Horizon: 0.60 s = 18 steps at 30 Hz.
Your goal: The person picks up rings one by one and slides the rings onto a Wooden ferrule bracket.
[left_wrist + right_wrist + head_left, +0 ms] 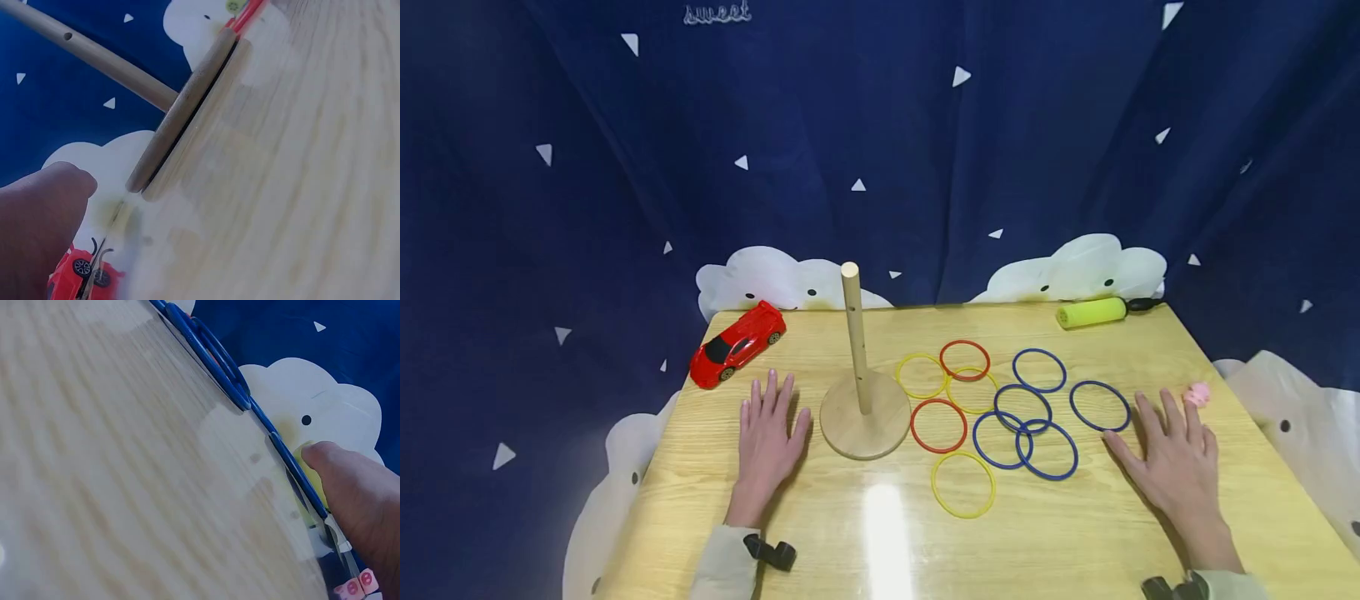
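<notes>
My left hand (767,446) rests palm down on the table, fingers straight, left of a wooden post on a round base (865,433). Palm down on the right side lies my right hand (1180,467), fingers spread, its thumb tip close to a blue ring (1101,382). Neither hand holds anything. Between the post and the right hand lie several blue rings (1051,478), two red rings (938,451) and three yellow rings (962,516), some overlapping. In the left wrist view the thumb (53,194) shows near the post's base (181,112).
A red toy car (737,346) sits at the table's back left corner, beyond the left fingertips. A yellow-green cylinder with a black end (1092,313) lies at the back right. Just past the right fingers is a small pink object (1197,394). A dark blue curtain (880,150) hangs behind.
</notes>
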Each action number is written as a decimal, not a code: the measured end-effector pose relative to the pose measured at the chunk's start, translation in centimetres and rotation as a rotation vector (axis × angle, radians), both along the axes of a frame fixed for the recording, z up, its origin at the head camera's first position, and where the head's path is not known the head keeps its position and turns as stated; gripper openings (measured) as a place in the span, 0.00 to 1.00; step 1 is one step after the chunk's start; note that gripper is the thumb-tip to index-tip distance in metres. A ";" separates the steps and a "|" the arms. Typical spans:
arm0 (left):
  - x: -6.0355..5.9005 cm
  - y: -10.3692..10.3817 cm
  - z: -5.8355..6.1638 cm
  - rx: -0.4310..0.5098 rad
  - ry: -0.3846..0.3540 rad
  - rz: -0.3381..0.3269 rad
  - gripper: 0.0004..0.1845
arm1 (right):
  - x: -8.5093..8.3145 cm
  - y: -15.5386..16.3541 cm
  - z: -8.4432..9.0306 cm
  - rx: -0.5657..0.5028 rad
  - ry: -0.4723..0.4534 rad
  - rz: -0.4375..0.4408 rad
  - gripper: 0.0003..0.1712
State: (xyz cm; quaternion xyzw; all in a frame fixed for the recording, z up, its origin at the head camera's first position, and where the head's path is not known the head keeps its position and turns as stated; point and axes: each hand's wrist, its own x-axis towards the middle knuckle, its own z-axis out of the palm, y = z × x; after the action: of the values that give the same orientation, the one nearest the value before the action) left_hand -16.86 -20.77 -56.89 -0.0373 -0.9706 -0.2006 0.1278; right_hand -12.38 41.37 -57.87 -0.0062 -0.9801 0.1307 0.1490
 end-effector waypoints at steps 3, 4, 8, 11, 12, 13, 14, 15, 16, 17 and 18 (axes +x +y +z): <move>0.1 0.0 0.0 -0.001 0.001 -0.008 0.38 | -0.5 -0.6 -0.3 -0.019 -0.002 0.003 0.55; 0.0 0.2 0.0 0.001 0.001 -0.016 0.38 | -0.5 -0.7 -0.3 -0.025 -0.003 0.003 0.55; -0.1 0.9 0.1 0.009 -0.010 -0.035 0.38 | -1.1 -1.1 -0.5 -0.039 -0.021 0.013 0.59; -0.1 1.3 0.0 0.024 -0.022 -0.047 0.38 | -1.7 -1.3 -0.5 -0.040 -0.023 0.026 0.61; -0.2 1.4 0.0 0.024 -0.023 -0.049 0.38 | -2.0 -1.4 -0.5 -0.044 -0.019 0.032 0.61; -0.2 1.6 -0.1 0.025 -0.022 -0.052 0.38 | -2.2 -1.4 -0.5 -0.049 -0.015 0.039 0.62; -0.2 1.7 -0.1 0.029 -0.021 -0.055 0.38 | -2.4 -1.5 -0.5 -0.055 -0.014 0.044 0.62; -0.1 1.8 -0.1 0.034 -0.020 -0.058 0.38 | -2.6 -1.5 -0.6 -0.062 -0.015 0.048 0.63; -0.1 1.9 -0.2 0.039 -0.021 -0.063 0.38 | -2.8 -1.5 -0.6 -0.070 -0.019 0.050 0.64; -0.1 2.1 -0.2 0.047 -0.027 -0.069 0.38 | -3.0 -1.5 -0.7 -0.078 -0.021 0.051 0.65; -0.1 2.3 -0.3 0.051 -0.036 -0.077 0.38 | -3.1 -1.5 -0.7 -0.086 -0.026 0.048 0.66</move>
State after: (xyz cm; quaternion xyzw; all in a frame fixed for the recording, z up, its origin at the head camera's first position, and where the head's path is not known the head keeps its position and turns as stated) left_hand -16.97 -18.51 -57.21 -0.0680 -0.9651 -0.2309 0.1036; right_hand -15.49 39.88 -58.60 0.0094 -0.9754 0.1762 0.1325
